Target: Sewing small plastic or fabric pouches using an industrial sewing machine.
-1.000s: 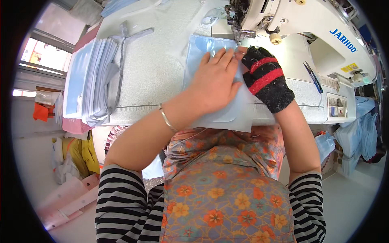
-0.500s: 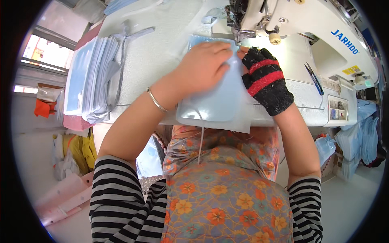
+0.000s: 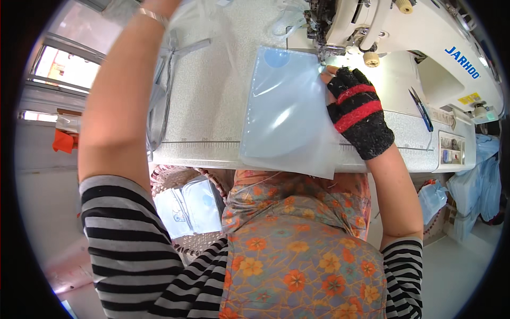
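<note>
A light blue pouch with a clear plastic layer (image 3: 281, 106) lies flat on the sewing machine's white table. A blue half-round shape shows at its far edge. My right hand (image 3: 361, 111), in a fingerless black glove with red stripes, is closed with its fingertips on the pouch's far right corner. That corner sits at the needle area of the sewing machine (image 3: 332, 53). Far up to the left, my left arm is stretched out. Only the wrist side of my left hand (image 3: 163, 5) shows at the top edge; its fingers are out of the picture.
Blue-handled thread snips (image 3: 422, 109) lie right of my gloved hand, by a small parts tray (image 3: 451, 149). Grey ties (image 3: 170, 80) trail over the table's left side. Below, a woven basket (image 3: 164, 178) holds blue pouches (image 3: 199, 204). More blue pieces (image 3: 467, 183) hang at right.
My left hand has left the pouch and swung up to the far left, its arm now covering the stack there. My right hand stays at the pouch's corner.
</note>
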{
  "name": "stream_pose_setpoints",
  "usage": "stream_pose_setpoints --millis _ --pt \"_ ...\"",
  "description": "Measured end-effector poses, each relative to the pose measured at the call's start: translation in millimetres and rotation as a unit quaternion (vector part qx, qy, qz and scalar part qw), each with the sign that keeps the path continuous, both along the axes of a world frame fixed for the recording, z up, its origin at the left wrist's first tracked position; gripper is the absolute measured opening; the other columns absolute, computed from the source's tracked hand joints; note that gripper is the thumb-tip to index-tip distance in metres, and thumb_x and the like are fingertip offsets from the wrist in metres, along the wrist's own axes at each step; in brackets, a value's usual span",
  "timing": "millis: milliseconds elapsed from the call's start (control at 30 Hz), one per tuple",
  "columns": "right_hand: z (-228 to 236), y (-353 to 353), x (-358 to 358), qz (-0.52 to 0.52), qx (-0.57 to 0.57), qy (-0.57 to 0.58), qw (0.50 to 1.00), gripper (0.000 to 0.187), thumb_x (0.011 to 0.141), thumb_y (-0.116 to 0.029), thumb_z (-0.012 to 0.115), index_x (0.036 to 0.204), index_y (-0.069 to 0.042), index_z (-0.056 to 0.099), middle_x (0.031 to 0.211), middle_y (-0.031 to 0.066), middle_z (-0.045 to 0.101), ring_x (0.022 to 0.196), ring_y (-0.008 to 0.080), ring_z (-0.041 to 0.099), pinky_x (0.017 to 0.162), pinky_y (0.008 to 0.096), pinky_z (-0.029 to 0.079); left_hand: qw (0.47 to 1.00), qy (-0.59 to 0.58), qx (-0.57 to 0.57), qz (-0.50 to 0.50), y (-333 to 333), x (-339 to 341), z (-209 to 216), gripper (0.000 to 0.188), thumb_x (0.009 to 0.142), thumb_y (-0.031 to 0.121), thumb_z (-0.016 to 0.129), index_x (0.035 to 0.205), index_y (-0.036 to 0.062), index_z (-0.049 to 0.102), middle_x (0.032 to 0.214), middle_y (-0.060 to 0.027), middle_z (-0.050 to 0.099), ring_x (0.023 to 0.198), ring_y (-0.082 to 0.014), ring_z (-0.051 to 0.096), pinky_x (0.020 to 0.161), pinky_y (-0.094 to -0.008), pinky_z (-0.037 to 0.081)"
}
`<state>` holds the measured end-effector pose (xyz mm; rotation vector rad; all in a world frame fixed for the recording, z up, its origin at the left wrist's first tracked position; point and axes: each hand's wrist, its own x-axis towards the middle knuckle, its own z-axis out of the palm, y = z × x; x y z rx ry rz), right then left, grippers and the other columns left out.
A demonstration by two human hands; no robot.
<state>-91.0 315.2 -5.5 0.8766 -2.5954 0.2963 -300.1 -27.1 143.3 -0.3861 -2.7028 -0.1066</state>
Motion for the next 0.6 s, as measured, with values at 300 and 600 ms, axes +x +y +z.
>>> stream_pose_setpoints --millis 300,600 --pt "-0.1 1.5 -0.3 0.019 -0.015 0.009 1.0 0.05 0.076 -0.005 0.058 0.126 -0.004 0.059 0.128 0.0156 0.059 0.121 0.0334 0.054 0.106 0.0474 0.04 0.988 0.053 -0.094 -0.113 84.1 67.2 -54.0 0.015 0.09 0.014 0.054 0.084 0.0036 0.063 0.08 -0.0154 0.068 0.069 -0.0351 0.064 0.066 -0.0469 0.052" --pt "1.7 4.6 9.5 0.068 -0.061 -0.005 0.996 0.044 0.07 -0.002 0.06 0.115 -0.004 0.065 0.12 0.0145 0.064 0.109 0.0349 0.06 0.099 0.0458 0.046 0.957 -0.081 0.029 -0.276 122.7 211.8 -134.8 0.061 0.091 0.031 0.062 0.138 -0.0034 0.047 0.148 -0.0209 0.044 0.139 -0.0364 0.039 0.115 -0.0545 0.03"
